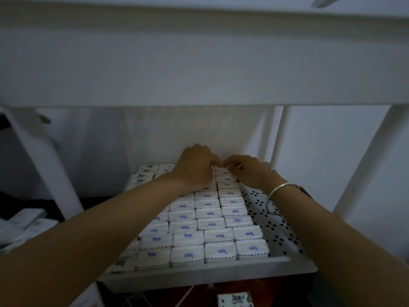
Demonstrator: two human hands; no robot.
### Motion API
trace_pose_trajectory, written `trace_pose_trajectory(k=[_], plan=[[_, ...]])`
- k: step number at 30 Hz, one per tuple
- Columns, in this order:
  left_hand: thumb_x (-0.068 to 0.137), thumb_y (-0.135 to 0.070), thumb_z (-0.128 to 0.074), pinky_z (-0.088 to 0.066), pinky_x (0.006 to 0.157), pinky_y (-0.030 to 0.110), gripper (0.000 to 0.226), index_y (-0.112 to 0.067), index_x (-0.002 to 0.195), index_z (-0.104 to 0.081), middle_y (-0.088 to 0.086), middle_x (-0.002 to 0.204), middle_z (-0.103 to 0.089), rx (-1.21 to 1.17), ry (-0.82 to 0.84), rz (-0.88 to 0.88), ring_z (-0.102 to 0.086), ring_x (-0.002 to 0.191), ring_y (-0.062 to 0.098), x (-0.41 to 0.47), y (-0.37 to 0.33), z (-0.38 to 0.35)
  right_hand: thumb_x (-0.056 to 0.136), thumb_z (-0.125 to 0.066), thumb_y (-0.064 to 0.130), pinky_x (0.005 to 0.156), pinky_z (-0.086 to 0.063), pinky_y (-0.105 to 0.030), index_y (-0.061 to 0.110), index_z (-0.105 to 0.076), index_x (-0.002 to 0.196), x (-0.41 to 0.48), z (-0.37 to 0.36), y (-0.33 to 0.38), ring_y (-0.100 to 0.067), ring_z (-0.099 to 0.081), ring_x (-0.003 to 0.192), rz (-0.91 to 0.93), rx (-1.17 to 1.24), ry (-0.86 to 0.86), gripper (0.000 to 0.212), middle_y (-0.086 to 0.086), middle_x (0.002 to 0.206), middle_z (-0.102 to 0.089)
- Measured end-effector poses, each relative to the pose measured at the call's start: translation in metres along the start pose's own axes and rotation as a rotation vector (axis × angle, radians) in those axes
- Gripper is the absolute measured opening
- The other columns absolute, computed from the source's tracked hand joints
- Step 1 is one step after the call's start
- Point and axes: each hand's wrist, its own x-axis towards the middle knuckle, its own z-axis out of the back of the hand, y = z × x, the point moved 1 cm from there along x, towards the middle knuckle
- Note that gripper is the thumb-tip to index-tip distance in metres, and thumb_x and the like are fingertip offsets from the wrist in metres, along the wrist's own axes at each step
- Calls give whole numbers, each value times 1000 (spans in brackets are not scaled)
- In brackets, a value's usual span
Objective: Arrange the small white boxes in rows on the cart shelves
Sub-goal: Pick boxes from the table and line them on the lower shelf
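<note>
Several small white boxes [210,227] with purple marks lie in tight rows on the cart's middle shelf [199,278]. Both my arms reach to the back of that shelf. My left hand [194,167] rests on the boxes at the far end, fingers curled down onto them. My right hand [247,171], with a ring and a silver bangle, touches the far boxes of the rightmost row [225,176], its fingertips meeting the left hand's. Whether either hand grips a box is hidden by the fingers.
A white upper shelf [199,63] hangs low overhead. White cart legs [365,160] stand at both sides. A black-and-white patterned liner [272,220] shows on the shelf's right strip. More boxes lie outside at the left [22,224], and one below [234,300].
</note>
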Motion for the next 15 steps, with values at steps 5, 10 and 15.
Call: trace_pose_trajectory(k=[5,10,15], plan=[[88,-2,-50,-44,92,32,35,-22,111,-68,0,109,-62,-140,25,103,-57,102,19,-15,0,19,102,-36,17,75,-45,-26,19,-53,128,-7,0,6,-18,-58,87,-10,-66,-3,31,-4,107,-63],[94,-9,-46,-46,91,27,32,-26,111,-67,-4,117,-63,-167,62,156,-59,103,15,-33,-12,38,101,-35,14,80,-42,-30,16,-41,139,-18,2,20,-26,-59,107,-25,-272,-59,38,-10,127,-58],[93,-13,-48,-43,82,19,29,-28,107,-69,-8,113,-65,-177,145,76,-58,98,11,-82,-29,66,100,-39,12,98,-41,-36,17,-43,138,-53,12,53,-26,-47,123,18,-319,-118,39,-8,139,-44]])
